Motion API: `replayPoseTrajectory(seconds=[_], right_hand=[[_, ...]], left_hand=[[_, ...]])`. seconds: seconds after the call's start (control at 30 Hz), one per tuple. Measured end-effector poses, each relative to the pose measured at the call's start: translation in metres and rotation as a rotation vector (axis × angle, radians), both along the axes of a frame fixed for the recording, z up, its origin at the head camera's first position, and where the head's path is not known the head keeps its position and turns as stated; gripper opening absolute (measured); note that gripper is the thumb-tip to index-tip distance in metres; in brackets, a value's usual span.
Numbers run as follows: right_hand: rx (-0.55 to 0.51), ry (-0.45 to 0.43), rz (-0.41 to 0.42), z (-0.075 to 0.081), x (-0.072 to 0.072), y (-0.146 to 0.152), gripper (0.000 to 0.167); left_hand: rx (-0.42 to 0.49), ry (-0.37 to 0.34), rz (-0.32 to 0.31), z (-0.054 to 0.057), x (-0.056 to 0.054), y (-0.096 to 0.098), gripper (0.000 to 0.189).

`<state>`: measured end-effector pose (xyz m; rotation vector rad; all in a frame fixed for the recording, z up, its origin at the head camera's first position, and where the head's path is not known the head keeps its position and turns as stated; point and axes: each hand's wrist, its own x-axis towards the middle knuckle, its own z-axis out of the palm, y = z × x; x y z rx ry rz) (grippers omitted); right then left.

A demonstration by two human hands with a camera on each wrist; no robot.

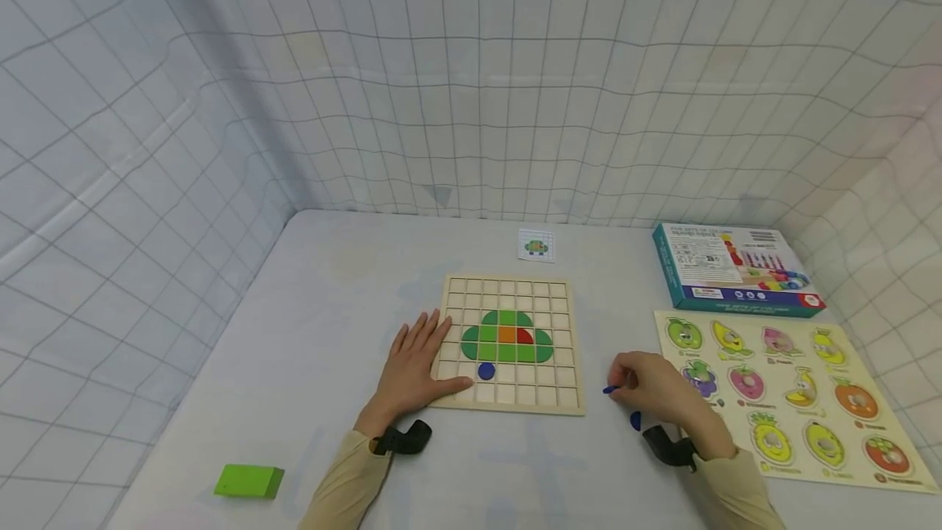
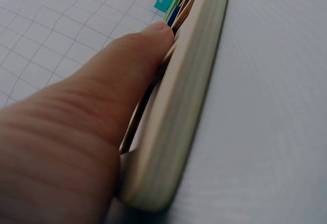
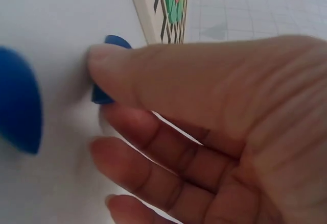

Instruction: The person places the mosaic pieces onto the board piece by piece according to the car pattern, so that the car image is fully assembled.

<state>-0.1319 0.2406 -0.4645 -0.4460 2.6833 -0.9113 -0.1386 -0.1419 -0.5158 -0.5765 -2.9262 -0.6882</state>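
A wooden grid board (image 1: 555,305) lies on the table with green, orange and red pieces (image 1: 507,335) forming a domed shape. Below them a round blue shape (image 1: 486,371) sits on the grid. My left hand (image 1: 412,370) rests on the board's left edge, fingers spread straight; in the left wrist view its thumb (image 2: 133,55) lies over the wooden rim (image 2: 173,106). Right of the board my right hand (image 1: 651,387) pinches a small blue piece (image 3: 116,41) between thumb and fingers. Another blue piece (image 1: 636,421), with one curved edge, lies just below that hand.
A small picture card (image 1: 536,245) lies behind the board. At the right are a boxed game (image 1: 736,268) and a fruit picture board (image 1: 791,358). A green block (image 1: 248,481) lies at the front left. Grid-patterned white cloth (image 1: 500,105) hangs around the table.
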Motion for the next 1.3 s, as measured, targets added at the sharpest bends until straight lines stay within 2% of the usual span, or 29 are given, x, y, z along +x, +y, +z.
replayPoseTrajectory(seconds=[0.1,0.23,0.5,0.63,0.77,1.03,1.3], right_hand=[[0.011,0.014,0.042,0.003,-0.002,-0.005,0.016],[0.018,0.050,0.054,0.007,-0.007,-0.015,0.017],[-0.118,0.138,0.116,0.010,-0.019,-0.043,0.012],[-0.145,0.161,0.125,0.007,-0.022,-0.059,0.009],[-0.149,0.154,0.111,0.002,-0.021,-0.071,0.007],[-0.161,0.168,0.100,-0.004,-0.012,-0.089,0.005],[-0.111,0.217,0.094,-0.006,-0.008,-0.100,0.004]], left_hand=[[0.006,0.013,-0.002,-0.001,0.000,0.000,0.101],[0.018,0.024,-0.006,-0.002,-0.001,0.000,0.100],[0.001,-0.008,-0.003,-0.003,-0.002,-0.002,0.100],[0.018,0.008,-0.007,-0.002,-0.003,-0.002,0.100],[0.035,0.021,-0.010,-0.002,-0.003,-0.001,0.100],[0.030,0.003,-0.013,0.000,-0.001,0.000,0.100],[0.032,0.021,-0.011,-0.002,-0.002,-0.001,0.100]])
